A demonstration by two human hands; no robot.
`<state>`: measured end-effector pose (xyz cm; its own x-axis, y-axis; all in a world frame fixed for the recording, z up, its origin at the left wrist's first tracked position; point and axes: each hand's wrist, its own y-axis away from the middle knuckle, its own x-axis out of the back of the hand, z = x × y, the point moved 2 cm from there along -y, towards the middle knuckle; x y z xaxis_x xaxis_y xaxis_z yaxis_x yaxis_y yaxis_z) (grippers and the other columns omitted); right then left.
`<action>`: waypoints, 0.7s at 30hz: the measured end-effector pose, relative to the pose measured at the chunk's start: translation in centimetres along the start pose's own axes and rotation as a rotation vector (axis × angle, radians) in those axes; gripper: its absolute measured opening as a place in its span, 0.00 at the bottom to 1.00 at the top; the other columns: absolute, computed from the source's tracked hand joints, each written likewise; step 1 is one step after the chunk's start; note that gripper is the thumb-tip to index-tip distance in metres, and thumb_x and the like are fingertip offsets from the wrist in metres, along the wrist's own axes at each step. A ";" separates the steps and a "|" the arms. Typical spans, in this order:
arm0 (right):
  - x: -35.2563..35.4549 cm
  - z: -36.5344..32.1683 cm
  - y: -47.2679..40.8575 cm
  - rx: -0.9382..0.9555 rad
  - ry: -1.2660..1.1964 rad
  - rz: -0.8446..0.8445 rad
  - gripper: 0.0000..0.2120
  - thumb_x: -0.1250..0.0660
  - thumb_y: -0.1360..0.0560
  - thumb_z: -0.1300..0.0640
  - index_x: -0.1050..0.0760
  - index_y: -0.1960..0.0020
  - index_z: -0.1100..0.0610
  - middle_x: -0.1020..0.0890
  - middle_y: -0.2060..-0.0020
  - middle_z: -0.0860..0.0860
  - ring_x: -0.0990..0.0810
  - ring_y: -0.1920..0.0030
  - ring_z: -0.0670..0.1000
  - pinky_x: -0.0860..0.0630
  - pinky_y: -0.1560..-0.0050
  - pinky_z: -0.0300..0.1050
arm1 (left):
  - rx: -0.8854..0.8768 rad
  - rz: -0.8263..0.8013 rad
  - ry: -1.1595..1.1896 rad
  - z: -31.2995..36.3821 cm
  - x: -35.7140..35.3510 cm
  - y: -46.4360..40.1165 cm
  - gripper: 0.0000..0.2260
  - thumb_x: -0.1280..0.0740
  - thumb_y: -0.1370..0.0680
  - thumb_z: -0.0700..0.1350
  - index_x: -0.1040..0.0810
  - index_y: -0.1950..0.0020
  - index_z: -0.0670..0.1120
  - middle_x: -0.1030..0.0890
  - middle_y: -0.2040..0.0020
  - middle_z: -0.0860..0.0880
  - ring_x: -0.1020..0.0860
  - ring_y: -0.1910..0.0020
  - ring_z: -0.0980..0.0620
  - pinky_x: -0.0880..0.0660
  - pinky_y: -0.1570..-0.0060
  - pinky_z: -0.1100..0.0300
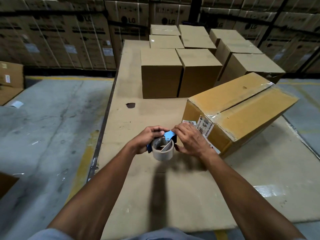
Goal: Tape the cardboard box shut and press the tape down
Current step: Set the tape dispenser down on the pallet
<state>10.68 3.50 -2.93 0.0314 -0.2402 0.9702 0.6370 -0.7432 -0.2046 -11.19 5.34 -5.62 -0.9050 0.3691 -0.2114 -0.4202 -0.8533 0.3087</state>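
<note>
Fingers: left hand wraps the tape dispenser, clamped on its grip; right hand pinches at the blue blade end, fingertips together, seemingly hunting the tape's loose end.
Cardboard box: cardboard box lies tilted just right of the dispenser, its top seam already carrying a strip.
Table: cardboard-covered table lies under the dispenser.
Risk: loose end may stick back to the roll or fold on itself.
Risk: fingertips sit near the cutter's teeth; a slip could nick them.
</note>
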 end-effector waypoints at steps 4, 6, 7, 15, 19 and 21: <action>-1.4 -0.5 -1.1 -0.009 -0.095 -0.073 0.31 0.27 0.31 0.41 0.23 0.35 0.59 0.19 0.43 0.57 0.21 0.43 0.57 0.23 0.38 0.51 | 0.054 0.022 -0.025 -0.1 1.7 -1.0 0.11 0.34 0.13 0.41 0.17 0.34 0.39 0.13 0.38 0.41 0.15 0.39 0.46 0.19 0.36 0.53; -2.4 -1.0 -1.5 -0.034 -0.130 -0.114 0.30 0.29 0.31 0.40 0.24 0.36 0.58 0.19 0.44 0.55 0.22 0.45 0.56 0.22 0.40 0.52 | 0.055 0.077 -0.062 -0.2 2.5 -1.4 0.13 0.33 0.13 0.46 0.17 0.34 0.39 0.12 0.40 0.42 0.15 0.38 0.46 0.19 0.37 0.56; -2.9 -1.3 -1.8 -0.057 -0.152 -0.133 0.30 0.30 0.31 0.40 0.24 0.37 0.57 0.20 0.45 0.55 0.22 0.45 0.56 0.22 0.40 0.53 | 0.049 0.104 -0.105 -0.4 2.9 -1.6 0.15 0.32 0.14 0.50 0.17 0.35 0.40 0.12 0.41 0.43 0.15 0.38 0.47 0.20 0.38 0.56; -9.5 -4.0 -4.3 -0.197 -0.319 -0.362 0.29 0.27 0.30 0.41 0.24 0.35 0.56 0.20 0.41 0.55 0.23 0.39 0.58 0.26 0.34 0.51 | -0.017 0.123 -0.817 -4.7 7.0 -2.1 0.20 0.30 0.23 0.72 0.13 0.41 0.60 0.12 0.45 0.58 0.15 0.46 0.61 0.18 0.41 0.55; -10.6 -4.8 -4.2 -0.244 -0.331 -0.358 0.29 0.28 0.31 0.39 0.23 0.36 0.55 0.20 0.43 0.54 0.23 0.40 0.58 0.27 0.35 0.51 | -0.071 0.027 -0.999 -5.4 7.4 -1.5 0.26 0.27 0.24 0.69 0.17 0.31 0.58 0.13 0.37 0.57 0.17 0.38 0.56 0.22 0.35 0.56; -11.8 -5.3 -4.7 -0.268 -0.354 -0.366 0.31 0.30 0.32 0.38 0.23 0.35 0.55 0.19 0.43 0.54 0.22 0.40 0.58 0.27 0.34 0.52 | -0.139 0.003 -1.106 -6.5 8.5 -1.8 0.28 0.26 0.25 0.69 0.20 0.28 0.60 0.15 0.34 0.57 0.17 0.37 0.54 0.22 0.37 0.56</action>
<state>3.25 6.53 -14.10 0.1306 0.2518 0.9589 0.4392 -0.8818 0.1717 -17.69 7.57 -13.98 -0.4956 0.4324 0.7533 -0.4692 -0.8631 0.1868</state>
